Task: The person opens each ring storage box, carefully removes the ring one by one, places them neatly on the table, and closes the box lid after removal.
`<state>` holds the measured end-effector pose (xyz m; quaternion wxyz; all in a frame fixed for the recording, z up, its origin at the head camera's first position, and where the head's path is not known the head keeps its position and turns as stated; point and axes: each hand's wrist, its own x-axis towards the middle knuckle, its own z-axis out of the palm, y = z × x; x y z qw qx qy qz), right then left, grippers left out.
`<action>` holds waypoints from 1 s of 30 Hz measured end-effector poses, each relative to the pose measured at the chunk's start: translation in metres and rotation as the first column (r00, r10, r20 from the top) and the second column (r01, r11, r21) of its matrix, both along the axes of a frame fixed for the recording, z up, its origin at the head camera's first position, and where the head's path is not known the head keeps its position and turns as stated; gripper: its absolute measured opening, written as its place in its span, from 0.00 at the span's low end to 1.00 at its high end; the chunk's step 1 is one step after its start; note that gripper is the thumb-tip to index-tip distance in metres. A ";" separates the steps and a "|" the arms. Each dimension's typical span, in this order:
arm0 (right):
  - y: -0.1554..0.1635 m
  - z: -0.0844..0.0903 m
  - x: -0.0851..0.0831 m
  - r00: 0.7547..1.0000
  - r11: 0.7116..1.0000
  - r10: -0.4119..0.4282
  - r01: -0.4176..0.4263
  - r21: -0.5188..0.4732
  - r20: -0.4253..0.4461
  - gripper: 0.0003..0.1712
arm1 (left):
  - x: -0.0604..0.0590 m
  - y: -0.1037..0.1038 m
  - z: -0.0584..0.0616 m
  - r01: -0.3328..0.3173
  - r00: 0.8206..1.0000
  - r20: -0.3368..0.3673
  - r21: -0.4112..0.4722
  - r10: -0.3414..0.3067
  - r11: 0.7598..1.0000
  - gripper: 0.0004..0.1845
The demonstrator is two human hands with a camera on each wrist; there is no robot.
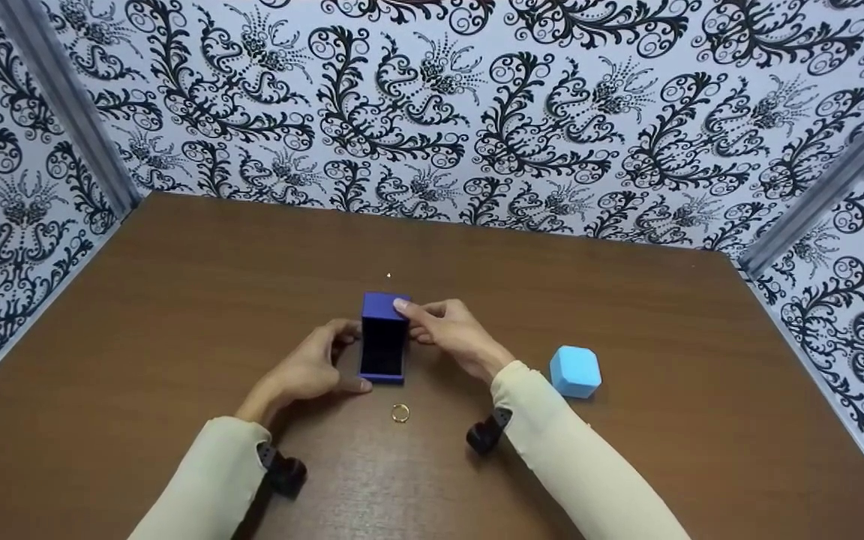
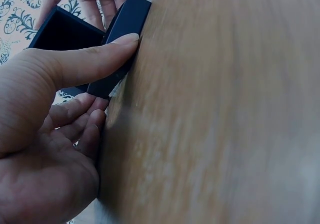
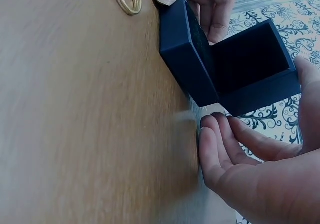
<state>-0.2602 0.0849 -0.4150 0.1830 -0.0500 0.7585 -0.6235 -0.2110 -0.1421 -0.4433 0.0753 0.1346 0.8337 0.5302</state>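
A dark blue ring box point(image 1: 382, 306) stands on the table with its lid raised and a black inside facing the person. The left hand point(image 1: 304, 369) grips its base from the left. In the left wrist view, that thumb point(image 2: 95, 61) lies along the base's front edge. From the right, the right hand point(image 1: 462, 335) holds the lid, its thumb on the lid's top edge. Curled fingers point(image 3: 225, 144) of this hand sit near the hinge side in the right wrist view. Just in front of the box lies a gold ring point(image 1: 400, 412), touched by neither hand.
To the right, beyond the right forearm, a light blue box point(image 1: 576, 372) with rounded corners sits on the brown table point(image 1: 267, 255). Behind the ring box is a tiny shiny speck point(image 1: 388, 275). Patterned walls point(image 1: 432, 112) border the table's back and sides.
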 end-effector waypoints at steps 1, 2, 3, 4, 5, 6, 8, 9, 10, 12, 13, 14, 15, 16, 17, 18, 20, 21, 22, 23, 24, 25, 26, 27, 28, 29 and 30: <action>0.000 0.000 0.000 1.000 1.000 0.000 0.000 -0.002 0.002 0.29 | 0.000 0.000 0.000 0.000 1.000 0.000 0.001 0.000 1.000 0.44; 0.000 0.000 0.000 1.000 1.000 -0.001 0.001 -0.005 0.005 0.29 | 0.000 0.000 0.000 0.000 1.000 0.000 0.003 0.000 1.000 0.44; 0.000 0.000 -0.001 1.000 1.000 -0.002 0.002 -0.007 0.007 0.29 | -0.001 0.000 0.000 0.000 1.000 0.000 0.003 0.000 1.000 0.44; 0.000 -0.001 -0.001 1.000 1.000 -0.002 0.002 -0.009 0.008 0.29 | 0.000 0.000 0.000 -0.001 1.000 0.000 0.005 0.001 1.000 0.44; 0.000 -0.001 -0.001 1.000 1.000 -0.001 0.001 -0.012 0.010 0.28 | -0.001 0.000 0.000 -0.001 1.000 0.001 0.008 0.001 1.000 0.44; 0.001 -0.001 -0.001 1.000 1.000 0.006 -0.005 -0.020 0.008 0.28 | -0.001 0.001 0.001 -0.001 1.000 0.001 0.009 0.001 1.000 0.44; 0.001 -0.001 -0.001 1.000 0.999 0.018 -0.018 -0.036 0.006 0.27 | -0.001 0.001 0.001 0.002 1.000 -0.003 0.011 -0.002 1.000 0.43; 0.002 -0.001 -0.001 1.000 0.999 0.025 -0.025 -0.044 0.003 0.26 | -0.001 0.001 0.002 0.003 1.000 -0.006 0.012 -0.003 1.000 0.43; 0.002 -0.001 -0.001 1.000 0.998 0.031 -0.031 -0.051 -0.001 0.26 | -0.001 0.001 0.002 0.003 1.000 -0.007 0.011 -0.003 1.000 0.43; 0.002 -0.002 0.000 0.999 0.997 0.043 -0.043 -0.062 -0.008 0.27 | -0.002 0.001 0.002 0.008 1.000 -0.011 0.007 -0.008 1.000 0.41; 0.003 -0.002 0.000 0.999 0.997 0.042 -0.043 -0.061 -0.010 0.27 | -0.002 0.001 0.002 0.005 1.000 -0.010 0.004 -0.005 1.000 0.41; 0.003 -0.002 0.001 0.999 0.997 0.043 -0.044 -0.060 -0.014 0.28 | -0.002 0.001 0.001 0.001 1.000 -0.005 0.000 -0.001 1.000 0.41; 0.003 -0.002 0.001 0.999 0.997 0.043 -0.044 -0.056 -0.020 0.28 | -0.002 0.001 0.001 -0.004 1.000 0.000 -0.004 0.004 1.000 0.41; 0.003 -0.003 0.002 0.999 0.998 0.045 -0.047 -0.052 -0.027 0.29 | -0.002 0.001 0.000 -0.008 1.000 0.005 -0.009 0.008 1.000 0.41; 0.003 -0.003 0.002 0.998 0.997 0.048 -0.050 -0.052 -0.032 0.30 | -0.002 0.001 0.000 -0.010 1.000 0.009 -0.012 0.010 1.000 0.41; 0.004 -0.004 0.003 0.998 0.997 0.050 -0.052 -0.051 -0.036 0.30 | -0.002 0.001 0.000 -0.013 1.000 0.011 -0.014 0.013 1.000 0.42; 0.005 -0.005 0.004 0.997 0.997 0.056 -0.059 -0.051 -0.047 0.31 | -0.003 0.001 -0.001 -0.017 1.000 0.016 -0.017 0.017 1.000 0.43; 0.005 -0.006 0.004 0.997 0.997 0.059 -0.062 -0.055 -0.050 0.32 | -0.003 0.002 -0.002 -0.017 1.000 0.016 -0.018 0.017 1.000 0.43; 0.006 -0.006 0.004 0.997 0.996 0.062 -0.065 -0.056 -0.053 0.32 | -0.003 0.002 -0.002 -0.016 1.000 0.017 -0.016 0.016 1.000 0.43; 0.007 -0.006 0.005 0.996 0.996 0.066 -0.069 -0.056 -0.056 0.32 | -0.003 0.002 -0.002 -0.016 1.000 0.016 -0.015 0.016 1.000 0.43; 0.007 -0.006 0.005 0.996 0.996 0.070 -0.073 -0.057 -0.060 0.32 | -0.003 0.002 -0.002 -0.016 1.000 0.015 -0.014 0.016 1.000 0.43; 0.008 -0.006 0.006 0.995 0.996 0.072 -0.076 -0.053 -0.064 0.33 | -0.003 0.002 -0.002 -0.012 1.000 0.009 -0.015 0.012 1.000 0.43; 0.008 -0.006 0.006 0.995 0.995 0.077 -0.081 -0.050 -0.070 0.33 | -0.003 0.002 -0.002 -0.012 1.000 0.009 -0.012 0.012 1.000 0.43; 0.009 -0.007 0.007 0.994 0.995 0.082 -0.086 -0.048 -0.077 0.32 | -0.003 0.002 -0.001 -0.012 1.000 0.010 -0.009 0.012 1.000 0.43; 0.009 -0.006 0.007 0.993 0.995 0.086 -0.089 -0.042 -0.083 0.32 | -0.003 0.003 -0.001 -0.012 1.000 0.011 -0.006 0.012 1.000 0.43; 0.009 -0.007 0.008 0.992 0.995 0.089 -0.093 -0.040 -0.089 0.32 | -0.003 0.003 -0.001 -0.012 1.000 0.011 -0.004 0.012 1.000 0.43; 0.010 -0.007 0.008 0.992 0.995 0.090 -0.093 -0.035 -0.093 0.32 | -0.003 0.003 -0.001 -0.012 1.000 0.013 -0.001 0.012 1.000 0.43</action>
